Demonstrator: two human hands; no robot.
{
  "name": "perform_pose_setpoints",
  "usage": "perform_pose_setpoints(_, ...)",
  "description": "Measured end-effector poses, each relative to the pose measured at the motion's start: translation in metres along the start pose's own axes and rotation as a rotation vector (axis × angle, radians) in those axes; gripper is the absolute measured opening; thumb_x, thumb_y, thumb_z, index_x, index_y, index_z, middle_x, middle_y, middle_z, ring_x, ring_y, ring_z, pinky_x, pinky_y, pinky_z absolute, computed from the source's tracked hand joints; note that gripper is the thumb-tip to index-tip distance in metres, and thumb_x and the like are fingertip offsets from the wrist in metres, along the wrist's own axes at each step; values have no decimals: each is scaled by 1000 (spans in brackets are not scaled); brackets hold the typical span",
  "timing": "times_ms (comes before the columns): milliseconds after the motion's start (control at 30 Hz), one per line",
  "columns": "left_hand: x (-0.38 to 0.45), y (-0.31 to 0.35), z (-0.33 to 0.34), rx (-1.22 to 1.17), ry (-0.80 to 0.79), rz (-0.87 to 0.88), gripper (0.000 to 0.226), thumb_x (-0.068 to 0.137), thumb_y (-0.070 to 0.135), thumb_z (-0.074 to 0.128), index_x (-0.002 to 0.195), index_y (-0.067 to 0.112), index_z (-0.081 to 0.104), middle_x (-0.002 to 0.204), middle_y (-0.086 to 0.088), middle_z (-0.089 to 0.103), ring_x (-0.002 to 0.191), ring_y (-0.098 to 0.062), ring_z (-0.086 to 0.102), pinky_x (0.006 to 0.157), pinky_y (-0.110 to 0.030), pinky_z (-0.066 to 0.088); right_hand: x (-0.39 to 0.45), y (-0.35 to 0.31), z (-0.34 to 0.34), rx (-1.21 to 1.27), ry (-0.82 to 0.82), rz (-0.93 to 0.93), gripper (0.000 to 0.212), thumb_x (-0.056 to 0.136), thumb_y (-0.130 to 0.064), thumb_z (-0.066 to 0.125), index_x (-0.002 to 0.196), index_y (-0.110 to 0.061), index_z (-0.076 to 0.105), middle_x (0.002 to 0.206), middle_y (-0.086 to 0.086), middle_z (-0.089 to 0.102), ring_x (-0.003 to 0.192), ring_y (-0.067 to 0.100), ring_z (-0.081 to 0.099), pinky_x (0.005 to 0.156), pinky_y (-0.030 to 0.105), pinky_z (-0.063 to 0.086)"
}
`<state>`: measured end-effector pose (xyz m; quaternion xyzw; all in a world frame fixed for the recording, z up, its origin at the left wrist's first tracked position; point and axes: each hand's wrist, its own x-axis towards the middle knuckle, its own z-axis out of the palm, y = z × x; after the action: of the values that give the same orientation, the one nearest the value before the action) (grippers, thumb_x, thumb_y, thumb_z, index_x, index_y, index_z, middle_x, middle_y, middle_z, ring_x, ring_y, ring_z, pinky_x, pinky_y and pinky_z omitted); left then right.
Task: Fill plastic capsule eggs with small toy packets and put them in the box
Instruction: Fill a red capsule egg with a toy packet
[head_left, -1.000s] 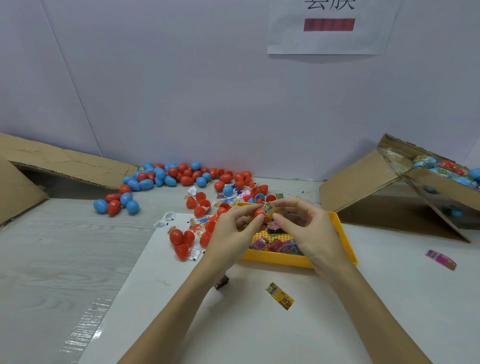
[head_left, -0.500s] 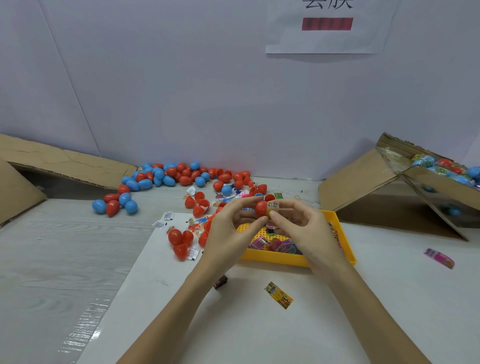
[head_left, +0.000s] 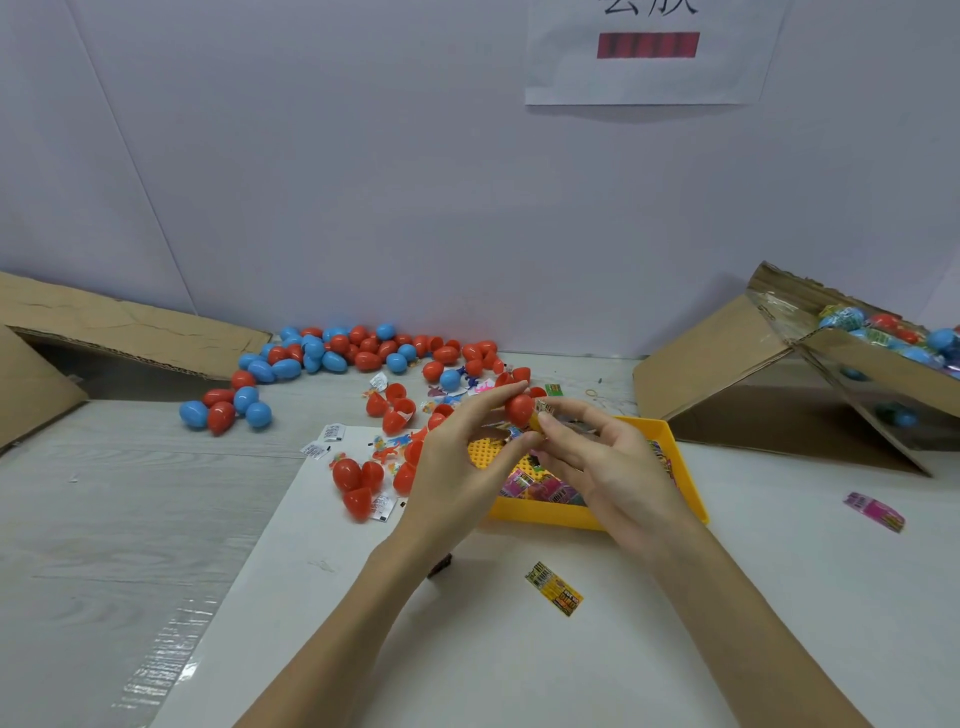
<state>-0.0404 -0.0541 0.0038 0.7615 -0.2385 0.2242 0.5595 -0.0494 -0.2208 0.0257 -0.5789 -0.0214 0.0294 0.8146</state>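
- The left hand (head_left: 457, 462) grips a red capsule egg (head_left: 519, 408) between thumb and fingertips, raised over the far edge of the yellow tray (head_left: 675, 441).
- The right hand (head_left: 608, 467) pinches a small toy packet (head_left: 543, 413) against the egg's right side.
- More packets lie in the tray; a yellow one (head_left: 554, 588) lies on the desk (head_left: 130, 519) nearer the person and a pink one (head_left: 874, 512) off to the right.
- Loose red and blue eggs (head_left: 332, 353) lie scattered along the wall.
- The cardboard box (head_left: 810, 374) at far right already holds some eggs.
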Motion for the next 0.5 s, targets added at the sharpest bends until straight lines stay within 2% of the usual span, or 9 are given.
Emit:
perform_pose_setpoints(133, 1, 0, -4, 81, 49, 115, 50, 89, 11, 77, 137, 16, 63, 125, 9, 70, 112, -6, 66, 91, -18, 53, -1, -3, 1, 105, -31, 80, 31, 89, -17, 76, 120, -13, 74, 112, 9, 78, 101, 21, 76, 82, 26, 61)
perform_pose_setpoints(267, 1, 2, -6, 96, 54, 144, 48, 90, 20, 75, 136, 16, 64, 118, 8, 69, 107, -7, 66, 91, -15, 50, -2, -2, 4, 217, -100, 200, 36, 92, -22, 76, 124, -8, 72, 114, 15, 76, 101, 24, 75, 77, 27, 61)
perform_pose_setpoints(400, 0, -1, -3, 79, -4, 128, 44, 98, 17, 65, 141, 17, 59, 132, 11, 65, 122, -5, 60, 99, -18, 48, -3, 0, 6, 298, -126, 276, 38, 91, -23, 77, 125, -7, 72, 123, 19, 73, 106, 26, 74, 76, 28, 60)
perform_pose_setpoints(500, 0, -6, -1, 68, -22, 125, 42, 102, 14, 60, 143, 15, 57, 137, 8, 64, 129, -7, 58, 103, -24, 49, -3, -1, 6, 375, -122, 310, 32, 86, -20, 79, 116, -9, 77, 122, 19, 73, 105, 27, 75, 75, 28, 60)
